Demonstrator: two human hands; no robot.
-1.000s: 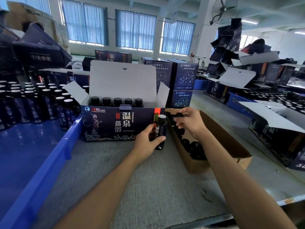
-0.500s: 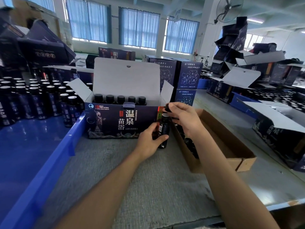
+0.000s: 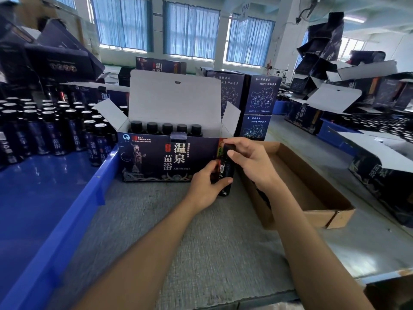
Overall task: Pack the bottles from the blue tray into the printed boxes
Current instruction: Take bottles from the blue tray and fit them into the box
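Left of frame: blue tray (image 3: 55,220), tray bottles (image 3: 55,126) standing upright at its far end. Centre: printed box (image 3: 156,159) open, lid flap up, five boxed bottles (image 3: 167,128) in a row inside. Centre, just right: left hand (image 3: 205,186) wrapped round the body of the held bottle (image 3: 225,173), upright by the box's right front corner, over the grey mat (image 3: 178,242). Right hand (image 3: 250,162) fingers curled over its cap. Right: open brown carton (image 3: 312,198), contents hidden by the arm

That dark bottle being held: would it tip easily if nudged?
Probably: the bottle is tall and narrow, so a nudge could topple it. Being round, it would likely roll afterwards. Its sides look smooth, perhaps slippery; the left hand and right hand both hold it.
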